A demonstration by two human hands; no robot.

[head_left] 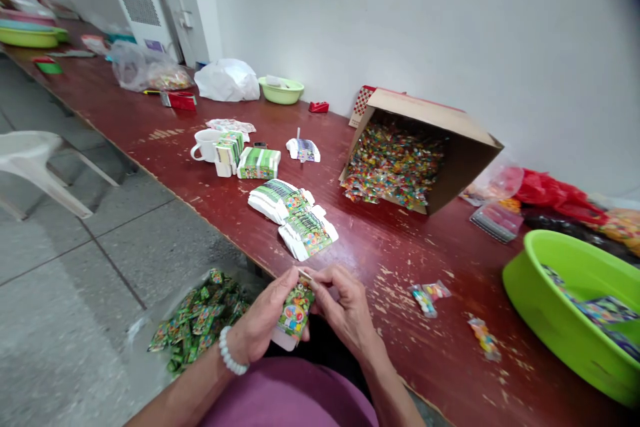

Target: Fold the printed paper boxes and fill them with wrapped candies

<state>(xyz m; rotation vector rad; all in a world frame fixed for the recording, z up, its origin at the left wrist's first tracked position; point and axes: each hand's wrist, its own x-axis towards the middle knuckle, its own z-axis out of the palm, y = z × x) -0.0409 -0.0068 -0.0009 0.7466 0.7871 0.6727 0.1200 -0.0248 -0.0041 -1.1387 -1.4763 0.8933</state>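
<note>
Over the table's front edge, both my hands hold one small green printed candy box (296,310). My left hand (267,313), with a beaded bracelet on its wrist, grips the box along its left side. The fingers of my right hand (345,303) pinch the upper right corner, near the top flap. A white flap hangs at the box's lower end. Just beyond my hands lie flat, unfolded green cartons (307,233) in overlapping stacks. To the right, several small clear packets of colored candy (425,298) rest on the table.
A tilted cardboard box (465,173) spills wrapped candies (395,163). At right stands a green basin (530,293) with printed packs inside. A white mug (204,145) is beside carton bundles (259,163). Below the table edge, a plastic bag holds green boxes (203,317); a white stool (40,153) stands left.
</note>
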